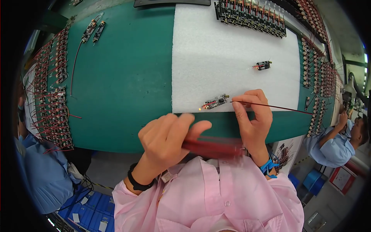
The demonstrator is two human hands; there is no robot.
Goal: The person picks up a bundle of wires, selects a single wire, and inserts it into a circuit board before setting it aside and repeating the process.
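Note:
My right hand [255, 120] pinches a thin dark red wire [282, 108] between thumb and forefinger. One wire end points at a small circuit board [216, 101] just left of the fingertips, and the rest trails off to the right. That board lies tilted on the white foam mat, with a short red wire and a small glowing yellow light [199, 109] at its left end. Over the mat's near edge, my left hand [166, 135] is blurred by motion. A smeared bundle of red wires [212, 147] sticks out from its closed lower fingers, in front of my chest.
The white foam mat [208, 58] lies on a green table mat [119, 77]. Another board [263, 65] rests on the foam, with a row of boards [251, 17] behind. Wired boards [58, 120] line the left edge; more stand right. Co-workers [334, 139] sit at both sides.

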